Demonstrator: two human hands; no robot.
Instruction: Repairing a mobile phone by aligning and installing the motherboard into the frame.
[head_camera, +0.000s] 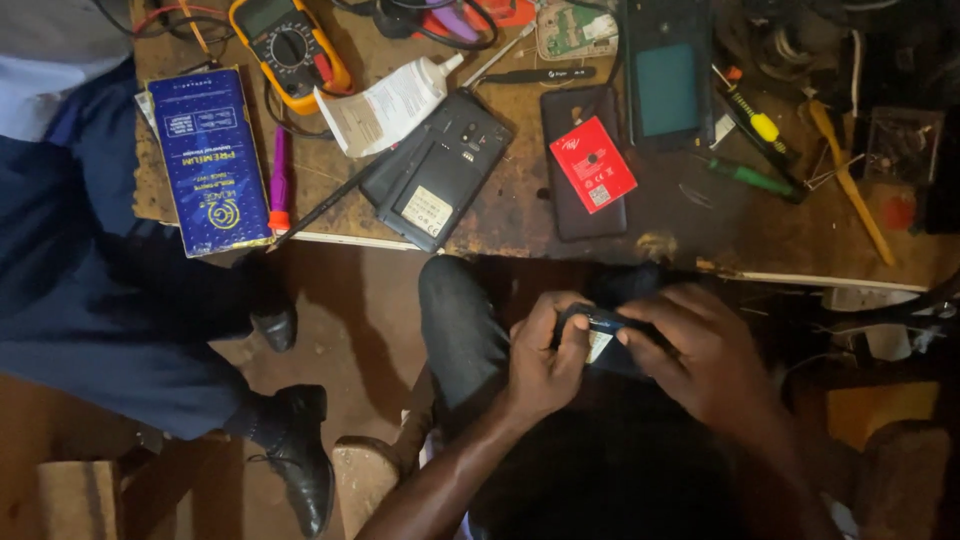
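Note:
Over my lap, below the edge of the worn wooden workbench (700, 225), both hands grip a small dark phone (598, 325). My left hand (540, 360) clasps its left end with the thumb on top. My right hand (700, 350) covers its right side, fingertips pressing the upper face. Much of the phone is hidden by my fingers.
The bench carries an opened black phone (435, 170), a phone with a red battery (590, 160), a tablet (665, 80), a yellow multimeter (285, 45), a white glue tube (390, 105), a blue box (208, 160), screwdrivers (755, 125) and wires. Another person in dark trousers and black shoes (300, 450) stands left.

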